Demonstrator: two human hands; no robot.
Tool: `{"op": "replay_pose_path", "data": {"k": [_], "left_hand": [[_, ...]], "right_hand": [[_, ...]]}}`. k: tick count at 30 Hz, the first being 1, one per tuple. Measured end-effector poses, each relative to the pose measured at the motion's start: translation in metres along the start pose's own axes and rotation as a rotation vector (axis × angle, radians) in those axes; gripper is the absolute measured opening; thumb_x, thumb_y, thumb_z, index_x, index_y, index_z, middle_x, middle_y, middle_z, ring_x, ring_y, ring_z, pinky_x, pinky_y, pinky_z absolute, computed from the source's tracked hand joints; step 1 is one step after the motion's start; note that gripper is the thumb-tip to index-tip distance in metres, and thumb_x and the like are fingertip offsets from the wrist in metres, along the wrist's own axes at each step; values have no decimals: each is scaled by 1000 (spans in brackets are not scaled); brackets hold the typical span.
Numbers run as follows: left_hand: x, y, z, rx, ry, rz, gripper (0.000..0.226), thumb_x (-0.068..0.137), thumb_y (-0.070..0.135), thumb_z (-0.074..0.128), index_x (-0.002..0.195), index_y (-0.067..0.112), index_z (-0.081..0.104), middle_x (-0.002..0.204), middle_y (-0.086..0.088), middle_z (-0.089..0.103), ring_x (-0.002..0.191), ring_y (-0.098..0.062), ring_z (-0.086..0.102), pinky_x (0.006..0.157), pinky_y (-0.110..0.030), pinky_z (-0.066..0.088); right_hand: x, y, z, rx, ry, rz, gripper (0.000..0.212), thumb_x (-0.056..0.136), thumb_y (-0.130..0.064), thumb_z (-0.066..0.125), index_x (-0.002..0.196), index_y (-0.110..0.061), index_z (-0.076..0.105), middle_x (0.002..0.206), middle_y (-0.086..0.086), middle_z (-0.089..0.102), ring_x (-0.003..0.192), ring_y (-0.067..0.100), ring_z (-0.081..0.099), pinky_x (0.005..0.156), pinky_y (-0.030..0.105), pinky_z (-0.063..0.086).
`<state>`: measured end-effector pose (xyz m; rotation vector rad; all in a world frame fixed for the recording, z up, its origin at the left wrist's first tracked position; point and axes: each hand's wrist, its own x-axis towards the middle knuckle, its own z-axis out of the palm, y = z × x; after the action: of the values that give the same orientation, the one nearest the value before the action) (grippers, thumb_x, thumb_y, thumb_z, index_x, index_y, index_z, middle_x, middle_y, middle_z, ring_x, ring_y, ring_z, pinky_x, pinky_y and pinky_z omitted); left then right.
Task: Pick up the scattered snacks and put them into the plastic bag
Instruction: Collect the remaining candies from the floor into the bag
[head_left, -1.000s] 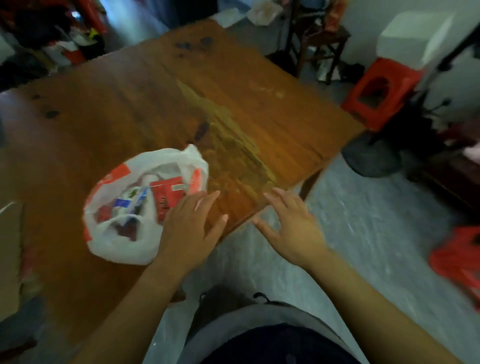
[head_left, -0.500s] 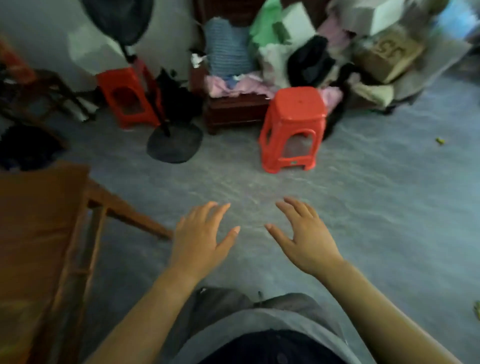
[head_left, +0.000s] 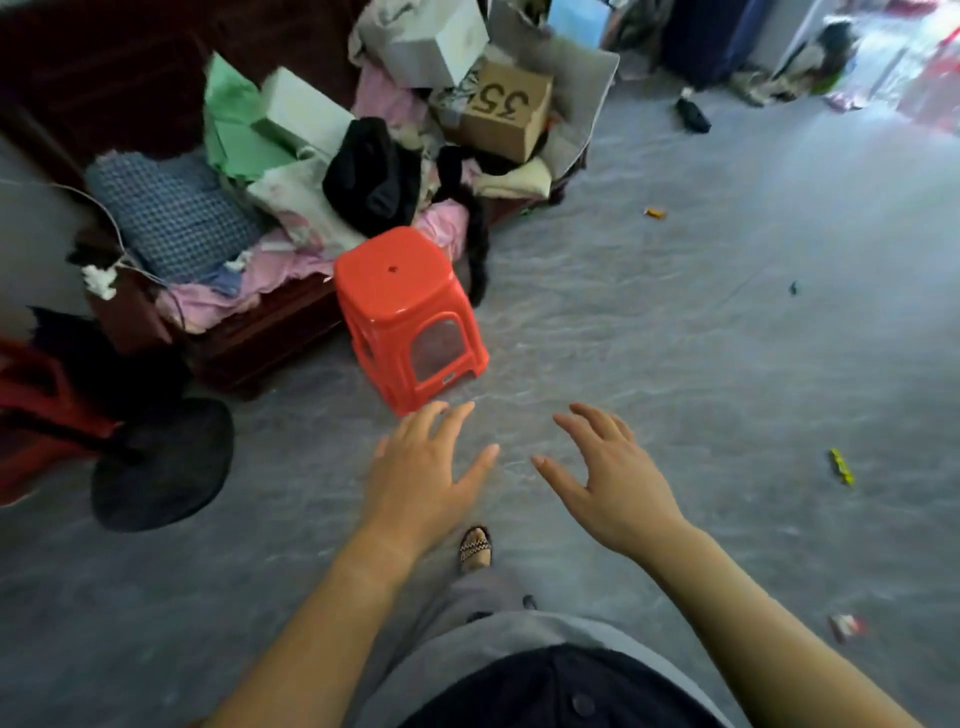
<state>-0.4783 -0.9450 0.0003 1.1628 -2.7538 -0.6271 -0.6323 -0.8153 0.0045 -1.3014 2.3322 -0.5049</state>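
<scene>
My left hand (head_left: 423, 473) and my right hand (head_left: 613, 478) are held out in front of me over the grey floor, fingers spread, holding nothing. Small snack packets lie scattered on the floor to the right: a yellow one (head_left: 841, 466) at mid right, a red and white one (head_left: 845, 626) at lower right, and an orange one (head_left: 654, 212) farther off. The plastic bag and the table are out of view.
A red plastic stool (head_left: 410, 317) stands just beyond my left hand. Behind it a dark wooden bench (head_left: 249, 343) is piled with clothes and cardboard boxes (head_left: 506, 111). A round black fan base (head_left: 161, 462) sits at the left. My sandalled foot (head_left: 475, 548) shows below my hands.
My view has swung right, away from the table and the filled bag, onto the open floor. The stool has come closer and more packets on the floor have come into view. Both hands stay empty.
</scene>
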Motion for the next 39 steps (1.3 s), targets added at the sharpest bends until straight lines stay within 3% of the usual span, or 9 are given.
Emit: {"op": "replay_pose_path", "data": {"k": [7,11,20,28,39], "left_hand": [[154,0,-37,58,1,166,69,79,64,27,128,23,50,127,-2,56,117,-25,52,97,-43,44],[227,54,-23,-30,-69,298,66,80,62,29,127,22,51,125,0,57,117,-21,51,97,-38,43],[413,195,40,45,-227,571,66,79,65,27,129,26,48,128,4,54,119,-18,50,95,-38,42],[588,314,64,27,-241,519,51,90,53,43,132,26,44,133,5,48,124,-16,43,98,-37,36],[857,353,86,4,-222,392,54,89,55,40,132,23,45,133,1,49,124,-20,44,101,-42,39]], "right_hand": [[115,4,-53,29,150,68,59,87,-56,41,135,-21,39,147,-1,34,136,19,27,110,32,24],[138,44,-77,116,264,221,55,87,-52,45,131,-20,45,144,-3,39,133,16,32,107,28,27],[232,189,-152,197,449,496,57,87,-49,49,135,-19,42,145,-1,38,134,17,32,108,29,26],[362,308,-277,133,428,485,59,87,-54,43,137,-23,36,147,-3,33,136,15,26,109,31,25],[629,396,-371,100,289,364,63,88,-56,39,139,-21,31,147,0,31,137,17,21,111,31,21]]}}
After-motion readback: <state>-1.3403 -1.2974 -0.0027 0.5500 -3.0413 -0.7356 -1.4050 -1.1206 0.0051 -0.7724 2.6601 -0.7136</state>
